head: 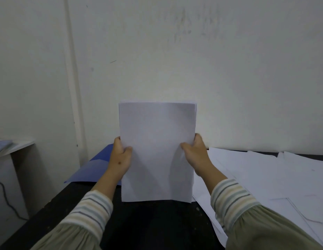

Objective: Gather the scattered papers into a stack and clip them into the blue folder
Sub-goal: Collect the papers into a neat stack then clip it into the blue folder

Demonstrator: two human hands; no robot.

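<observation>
At the far left a pale side shelf (21, 145) carries a bluish item too blurred to identify, and a dark cable (5, 195) hangs below it. Next comes the blue folder (95, 168), lying flat on the black surface (148, 228) near the wall, partly hidden behind the left forearm. The left hand (121, 156) grips the left edge of the stack of papers (157, 150), thumb curled over the front sheet and fingers wrapped behind. The stack stands upright, its lower edge at the surface in front of the person; whether it actually touches cannot be told. The right hand (195, 154) grips the opposite edge the same way, thumb pressed on the front, fingers behind. Both striped cuffs (229, 197) show at the wrists. To the right, loose white sheets (265, 174) lie overlapping across the surface, reaching to the frame's edge
</observation>
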